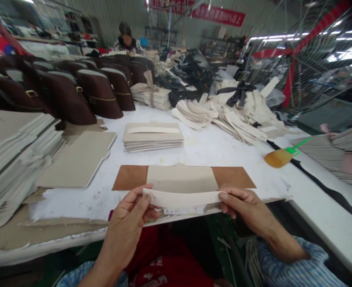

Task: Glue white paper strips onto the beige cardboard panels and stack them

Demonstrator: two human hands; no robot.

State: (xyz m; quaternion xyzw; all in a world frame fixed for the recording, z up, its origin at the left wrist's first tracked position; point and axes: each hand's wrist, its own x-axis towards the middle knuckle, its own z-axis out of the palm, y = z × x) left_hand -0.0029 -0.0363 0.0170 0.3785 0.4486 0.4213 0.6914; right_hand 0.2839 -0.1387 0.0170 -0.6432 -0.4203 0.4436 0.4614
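Holds a cream strip [182,199], bowed slightly, above the near edge of the bench [59,242], pinched narrowly at one end by the left hand [132,211] and at the other by the right hand [238,201]. Seems, at this step, to be positioning or checking the strip just in front of a beige panel [180,177] with brown ends [131,177]. Probably calls next for an even grip and careful levelling. Shows farther back a stack of beige boards [153,144] topped with a paler band [153,130], then brown bags [100,89]

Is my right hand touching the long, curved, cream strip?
Touching: the head view shows your right hand pinching the strip at its right end, with no gap.
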